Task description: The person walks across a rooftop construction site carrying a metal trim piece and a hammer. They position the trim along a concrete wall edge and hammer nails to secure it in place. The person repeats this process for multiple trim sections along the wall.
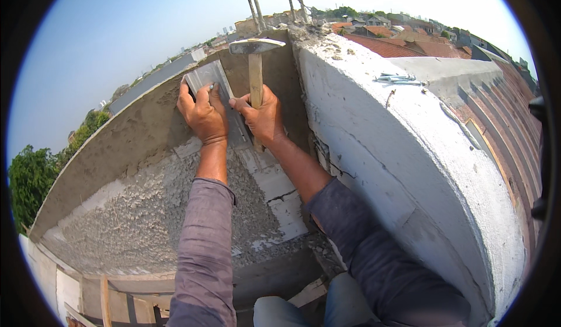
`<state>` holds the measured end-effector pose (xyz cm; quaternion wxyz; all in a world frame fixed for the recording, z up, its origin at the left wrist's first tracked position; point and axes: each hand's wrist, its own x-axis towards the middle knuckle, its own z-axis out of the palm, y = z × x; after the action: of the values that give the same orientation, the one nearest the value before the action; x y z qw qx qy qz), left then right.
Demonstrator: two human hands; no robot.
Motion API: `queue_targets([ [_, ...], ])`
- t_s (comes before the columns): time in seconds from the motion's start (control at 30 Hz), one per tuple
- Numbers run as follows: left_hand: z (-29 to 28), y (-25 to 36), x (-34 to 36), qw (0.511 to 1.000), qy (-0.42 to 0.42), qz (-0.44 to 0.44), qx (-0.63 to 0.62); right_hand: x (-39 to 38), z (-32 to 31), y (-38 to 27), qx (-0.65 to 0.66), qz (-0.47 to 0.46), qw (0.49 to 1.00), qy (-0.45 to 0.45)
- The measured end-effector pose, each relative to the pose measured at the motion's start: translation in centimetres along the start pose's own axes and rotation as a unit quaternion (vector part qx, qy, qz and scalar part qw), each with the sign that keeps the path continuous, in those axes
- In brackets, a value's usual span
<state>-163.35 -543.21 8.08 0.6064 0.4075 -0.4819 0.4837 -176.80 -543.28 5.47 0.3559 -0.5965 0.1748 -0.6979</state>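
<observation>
The left hand (203, 114) is pinning a flat grey metal strip (217, 96) against the rough grey plastered wall (134, 134), fingers clamped on it; just beside it, the right hand (263, 117) is gripping a wooden-handled steel hammer (255, 64), seemingly mid-nailing; next needs a square strike.

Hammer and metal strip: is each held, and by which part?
Right hand grips the hammer low on its wooden handle. Left hand presses the strip near its upper end.

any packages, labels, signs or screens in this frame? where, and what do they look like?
None in view. Only bare work items: the left hand presses a grey metal strip to the plastered wall, the right hand grips a wooden-handled hammer, loose nails on the white ledge.
</observation>
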Motion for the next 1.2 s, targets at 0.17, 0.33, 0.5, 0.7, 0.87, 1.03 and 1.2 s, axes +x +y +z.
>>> queue_targets([
  [0.17, -0.1, 0.0, 0.3, 1.000, -0.006, 0.003, 0.006, -5.3, -1.1, -1.2, -0.133, -0.107, 0.985, -0.008],
  [0.33, -0.1, -0.1, 0.2, 1.000, -0.016, -0.014, 0.003, -7.5, -1.1, -1.3, -0.198, -0.189, 0.961, -0.035],
  [0.5, -0.2, -0.1, 0.4, 1.000, 0.000, -0.019, -0.016, -7.4, -0.1, -1.5, -0.257, -0.308, 0.916, 0.020],
  [0.7, -0.2, -0.1, 0.5, 1.000, -0.001, -0.007, -0.009, -7.3, -0.1, -2.2, -0.256, -0.248, 0.934, 0.018],
  [0.87, -0.4, -0.2, 0.2, 1.000, -0.002, -0.005, -0.012, -7.0, -0.4, -1.7, -0.316, -0.201, 0.927, 0.008],
  [1.03, -0.2, 0.1, 0.4, 1.000, -0.012, -0.009, -0.016, -5.7, -0.9, -1.2, -0.216, -0.107, 0.970, 0.033],
  [1.2, -0.2, 0.1, 0.2, 0.999, -0.018, -0.028, -0.035, -1.9, 0.7, -0.7, -0.140, -0.037, 0.988, 0.056],
])
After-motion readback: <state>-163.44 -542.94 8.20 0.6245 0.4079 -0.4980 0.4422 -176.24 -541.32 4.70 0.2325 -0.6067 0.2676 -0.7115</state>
